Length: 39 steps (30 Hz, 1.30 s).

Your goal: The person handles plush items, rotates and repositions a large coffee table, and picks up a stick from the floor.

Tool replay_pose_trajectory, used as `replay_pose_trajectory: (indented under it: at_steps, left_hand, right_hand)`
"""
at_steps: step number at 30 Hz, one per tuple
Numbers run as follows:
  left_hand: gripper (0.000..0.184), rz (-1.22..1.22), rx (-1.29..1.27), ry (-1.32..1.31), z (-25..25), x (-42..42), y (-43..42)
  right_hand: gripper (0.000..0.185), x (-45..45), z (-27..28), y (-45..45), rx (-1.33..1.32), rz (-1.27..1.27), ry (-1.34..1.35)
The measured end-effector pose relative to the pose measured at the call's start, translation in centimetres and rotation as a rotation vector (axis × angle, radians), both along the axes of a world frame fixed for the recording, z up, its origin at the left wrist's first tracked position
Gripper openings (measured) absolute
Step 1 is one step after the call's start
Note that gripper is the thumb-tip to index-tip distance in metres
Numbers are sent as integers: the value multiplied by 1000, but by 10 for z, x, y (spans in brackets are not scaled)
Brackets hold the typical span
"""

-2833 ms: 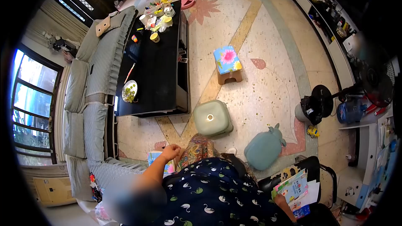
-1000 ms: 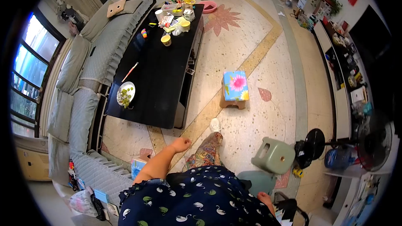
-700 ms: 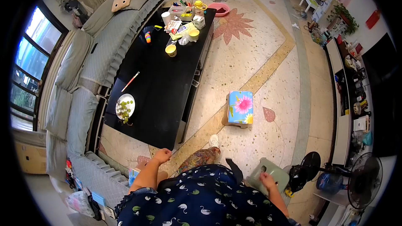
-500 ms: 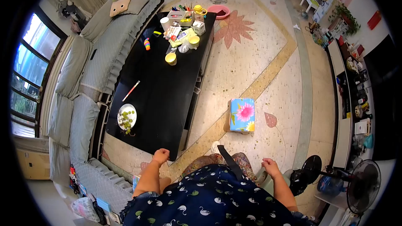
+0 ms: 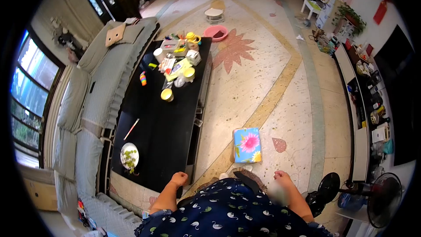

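My left hand [image 5: 179,178] is loosely curled beside the near right corner of the black coffee table [image 5: 162,149], and I see nothing in it. On the other side of my body, my right hand [image 5: 282,176] is also curled, with nothing visible in its fingers. A blurred greyish shape [image 5: 277,192] shows just below that hand; I cannot make out what it is. In front of my feet stands a low stool with a blue flowered top [image 5: 247,145]. A white plate of green grapes [image 5: 130,157] lies at the table's near end.
Cups, boxes and a yellow-lidded jug [image 5: 193,40] crowd the table's far end. A grey-covered sofa [image 5: 103,79] runs along the left. To the right stand a black fan [image 5: 383,199] and a long, cluttered cabinet [image 5: 348,68]. A pink basin [image 5: 215,32] sits on the floor ahead.
My view has tilted up, so the table, stool and basin appear lower and more of the far room shows. Both hands stay curled at my sides; the stool is closer to my body in view.
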<state>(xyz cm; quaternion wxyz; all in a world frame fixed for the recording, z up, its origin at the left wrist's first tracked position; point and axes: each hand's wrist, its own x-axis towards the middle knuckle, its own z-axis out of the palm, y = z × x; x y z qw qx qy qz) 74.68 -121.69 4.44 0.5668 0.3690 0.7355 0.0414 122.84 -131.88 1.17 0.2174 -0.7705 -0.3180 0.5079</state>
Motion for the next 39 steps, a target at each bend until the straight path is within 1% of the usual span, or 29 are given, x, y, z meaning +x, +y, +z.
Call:
replay_pose_trajectory:
  at_steps: [1,2,4,5,6,7,8,9,11,12,13,14,15,16,17,18,19,20,22,23,24,26,27,29,30,31,34,36,39]
  left_hand:
    - [17,-24,12,0,2,10,16]
    - [16,-113,15,24,6,22,33]
    - [16,-298,11,70,9,46,61]
    - [16,-270,32,34,-2,55,74]
    - [21,-241,136,46,-3,72,86]
    - [21,-289,188,34,-11,87,100]
    - [21,-336,235,24,-18,102,112]
    - [22,-240,235,-85,2,129,118]
    - [22,-319,244,-153,-15,154,130]
    - [22,-347,246,-172,-4,175,132]
    - [22,-356,251,-183,-8,186,135]
    - [22,-486,306,-142,-12,195,138]
    - [22,-617,359,-96,-11,204,141]
    - [22,-628,361,-100,-9,211,143]
    - [22,-623,315,-95,-6,216,146]
    - [23,-615,270,-89,-2,222,149]
    - [23,-619,272,-89,0,226,152]
    - [24,-644,278,-60,1,230,156]
    - [26,-677,292,6,2,232,165]
    - [26,-683,317,30,-6,230,170]
    - [26,-661,320,34,-12,230,174]
    - [27,-653,288,21,-20,228,181]
    - [28,-689,320,61,-26,226,184]
    - [28,-767,325,145,-18,228,185]
    - [27,-754,304,144,-24,227,186]
    - [25,-753,296,177,-8,230,184]
    - [24,-697,310,99,-16,226,180]
    - [22,-645,309,115,-14,222,174]
    - [21,-660,238,136,-16,209,162]
  right_hand:
    - [27,6,3,-3,-5,-11,-3]
    - [27,13,8,-10,7,-42,-5]
    - [27,17,43,-27,132,-73,-45]
    - [27,28,34,-39,134,-104,-52]
    - [26,40,17,-57,47,-79,-133]
    - [25,52,-1,-74,-41,-52,-211]
    - [25,66,-21,-95,-41,-77,-210]
    - [22,80,-38,-121,-84,-151,-146]
    - [18,85,-42,-143,-131,-239,-80]
    - [15,88,-33,-152,-277,-448,-21]
    - [13,89,-15,-147,-341,-555,8]
    - [11,90,4,-143,-402,-668,33]
    - [9,87,25,-135,-424,-604,7]
    - [7,86,36,-134,-450,-541,-16]
    - [7,88,20,-145,-450,-552,-14]
    - [7,91,-9,-162,-328,-653,100]
    - [7,90,-11,-161,-201,-747,213]
    - [7,88,-11,-161,-195,-745,212]
    - [7,71,26,-133,-301,-660,83]
    - [8,79,-27,-163,-65,-365,-15]
    - [8,72,-48,-177,-62,-342,-16]
    - [10,73,-72,-184,-155,-553,133]
    - [12,75,-82,-188,-211,-649,205]
    - [11,82,-91,-187,-242,-576,189]
    - [12,86,-86,-172,-244,-554,182]
    - [12,92,-82,-157,-245,-532,177]
    - [14,106,-70,-113,-221,-495,162]
    - [15,111,-61,-91,-206,-475,156]
    - [19,118,-51,-77,-190,-469,151]
